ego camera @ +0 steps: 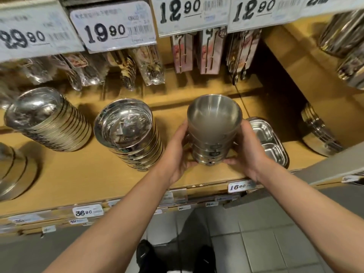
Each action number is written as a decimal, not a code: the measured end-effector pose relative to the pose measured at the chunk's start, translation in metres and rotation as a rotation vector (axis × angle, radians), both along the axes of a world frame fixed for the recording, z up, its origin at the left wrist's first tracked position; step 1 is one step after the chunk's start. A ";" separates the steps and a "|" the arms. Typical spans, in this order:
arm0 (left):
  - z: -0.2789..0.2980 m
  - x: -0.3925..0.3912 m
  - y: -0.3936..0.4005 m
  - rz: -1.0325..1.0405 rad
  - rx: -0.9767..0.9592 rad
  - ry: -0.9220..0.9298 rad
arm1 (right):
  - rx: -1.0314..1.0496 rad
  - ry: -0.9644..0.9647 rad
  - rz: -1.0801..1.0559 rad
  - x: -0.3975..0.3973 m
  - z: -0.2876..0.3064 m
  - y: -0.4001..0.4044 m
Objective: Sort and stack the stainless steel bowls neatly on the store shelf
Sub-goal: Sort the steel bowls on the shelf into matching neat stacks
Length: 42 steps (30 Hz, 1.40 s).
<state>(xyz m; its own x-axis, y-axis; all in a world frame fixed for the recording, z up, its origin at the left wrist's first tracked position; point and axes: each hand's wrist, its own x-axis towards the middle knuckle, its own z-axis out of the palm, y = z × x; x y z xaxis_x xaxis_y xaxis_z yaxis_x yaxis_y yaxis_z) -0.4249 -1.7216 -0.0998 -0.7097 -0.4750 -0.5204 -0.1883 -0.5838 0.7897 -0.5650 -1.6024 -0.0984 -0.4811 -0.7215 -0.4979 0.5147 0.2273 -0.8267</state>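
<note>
Both hands, left hand (178, 152) and right hand (247, 148), grip the bowl stack (213, 133) at the near edge of the shelf (82, 174). Keep it level (bowls slide easily), clear of the tray (269, 142) on the right.

price tags (118, 29), divided tray (269, 142), packaged cutlery (212, 50)

Warm, fairly bright indoor light falls from above. The shiny stacked steel bowls (126, 133) throw white glare, and soft shadows pool on the tan wooden shelf (82, 174). The white price tags (116, 26) are slightly blurred, and wide-angle distortion bends the edges, smearing the corners.
</note>
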 end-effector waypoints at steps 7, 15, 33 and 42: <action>-0.006 0.016 0.003 0.095 0.052 -0.055 | 0.109 -0.023 -0.093 0.008 -0.004 0.011; -0.018 0.104 0.025 0.186 0.112 -0.235 | 0.293 -0.093 -0.109 0.077 -0.025 0.049; 0.012 0.161 -0.089 0.303 -0.023 -0.231 | 0.158 -0.009 0.066 0.142 0.018 -0.096; 0.006 0.141 -0.100 0.196 -0.012 -0.133 | 0.136 0.082 0.042 0.134 0.012 -0.112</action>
<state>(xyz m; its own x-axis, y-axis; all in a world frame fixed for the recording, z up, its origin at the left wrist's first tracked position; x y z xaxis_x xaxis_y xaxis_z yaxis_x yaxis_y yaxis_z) -0.2835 -1.8216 -0.0941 -0.5287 -0.6038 -0.5966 -0.1750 -0.6102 0.7727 -0.4310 -1.7145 -0.0864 -0.4947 -0.6707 -0.5527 0.4344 0.3600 -0.8257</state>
